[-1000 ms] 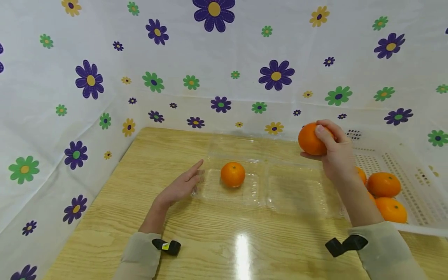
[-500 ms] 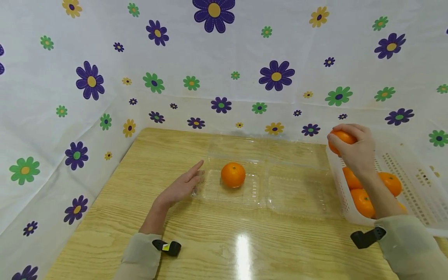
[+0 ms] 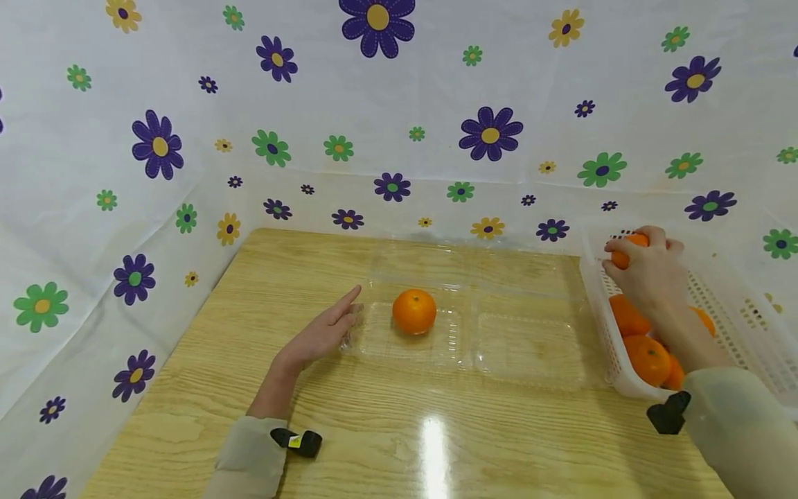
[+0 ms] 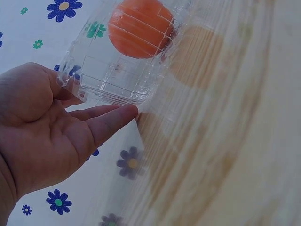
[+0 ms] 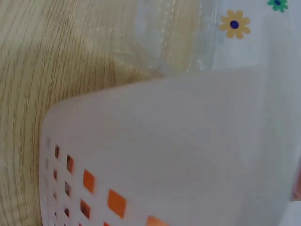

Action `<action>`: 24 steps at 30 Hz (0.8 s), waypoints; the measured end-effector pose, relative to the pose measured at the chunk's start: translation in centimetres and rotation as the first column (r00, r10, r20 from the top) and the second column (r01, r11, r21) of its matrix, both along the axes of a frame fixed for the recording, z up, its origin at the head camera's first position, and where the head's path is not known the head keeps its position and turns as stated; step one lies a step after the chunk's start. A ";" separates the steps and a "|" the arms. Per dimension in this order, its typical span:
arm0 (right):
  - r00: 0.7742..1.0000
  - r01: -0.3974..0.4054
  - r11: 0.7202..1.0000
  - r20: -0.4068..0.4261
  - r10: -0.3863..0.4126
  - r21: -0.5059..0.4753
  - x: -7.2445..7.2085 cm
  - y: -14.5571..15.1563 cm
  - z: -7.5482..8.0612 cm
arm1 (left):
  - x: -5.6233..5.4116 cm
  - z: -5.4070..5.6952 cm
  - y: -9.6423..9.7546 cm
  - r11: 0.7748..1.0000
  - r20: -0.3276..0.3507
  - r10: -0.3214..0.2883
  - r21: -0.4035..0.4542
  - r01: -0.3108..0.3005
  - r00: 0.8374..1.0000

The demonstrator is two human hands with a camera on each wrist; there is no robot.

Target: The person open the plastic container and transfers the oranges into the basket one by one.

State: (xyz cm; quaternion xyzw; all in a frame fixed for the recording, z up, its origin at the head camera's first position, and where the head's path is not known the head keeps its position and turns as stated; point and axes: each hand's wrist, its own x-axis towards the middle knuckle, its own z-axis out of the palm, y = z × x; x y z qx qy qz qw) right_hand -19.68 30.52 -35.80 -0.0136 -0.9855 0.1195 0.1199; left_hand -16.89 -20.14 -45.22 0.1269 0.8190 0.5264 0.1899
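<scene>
Inside the white basket (image 3: 601,333) on the right, my right hand (image 3: 657,274) holds a mandarin (image 3: 637,241) with curled fingers, above the basket's floor. Several other mandarins (image 3: 648,360) lie towards the basket's near end, partly behind my wrist. My left hand (image 3: 318,336) is at the left end of a clear plastic clamshell container (image 3: 530,346), fingers extended; in the left wrist view its fingertips (image 4: 128,112) meet the container's corner. One mandarin (image 3: 414,312) sits in the container's left compartment. The basket wall (image 5: 155,141) hides nearly all of my right hand from the right wrist view.
The container's raised clear lid (image 3: 418,262) stands along its back side. Behind the wooden table (image 3: 374,430) hangs a white flower-patterned cloth (image 3: 368,90), which runs along the left side too. The basket's left wall rises close beside the container's right end.
My right hand has carried its mandarin rightward from above the container's right end, over the basket's edge and down into the basket. The left hand and the mandarin in the container have stayed put.
</scene>
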 end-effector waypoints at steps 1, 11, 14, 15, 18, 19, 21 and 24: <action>1.000 0.009 1.000 0.024 -0.009 0.011 -0.2 0.2 -0.1 | 0.0 0.0 0.0 1.000 -0.001 0.000 -0.003 0.000 1.000; 0.977 0.035 0.997 0.207 -0.049 0.071 -1.9 2.0 -0.9 | -0.4 -0.1 0.3 1.000 -0.006 0.015 -0.019 -0.015 1.000; 0.972 -0.009 0.995 0.235 -0.014 0.097 -2.1 2.2 -1.1 | -0.4 -0.3 0.3 1.000 -0.005 0.008 -0.016 -0.008 1.000; 0.971 -0.028 0.994 0.240 0.002 0.105 -2.1 2.2 -0.9 | -0.3 -0.4 0.3 1.000 -0.005 0.003 -0.013 -0.003 1.000; 0.970 -0.072 0.990 0.239 0.041 0.124 -2.2 2.1 0.0 | -0.3 -0.5 0.2 1.000 -0.003 0.000 -0.014 0.000 1.000; 0.970 -0.088 0.988 0.237 0.056 0.130 -2.3 2.0 0.4 | -0.2 -0.5 0.2 1.000 -0.002 0.006 -0.015 -0.006 1.000; 0.969 -0.109 0.985 0.236 0.075 0.133 -2.6 1.9 1.3 | -0.2 -0.5 0.1 1.000 0.000 0.023 -0.021 -0.023 1.000; 0.961 -0.127 0.984 0.263 0.089 0.129 -3.1 2.1 2.3 | -0.1 -0.6 0.0 0.999 0.010 0.041 -0.020 -0.040 0.999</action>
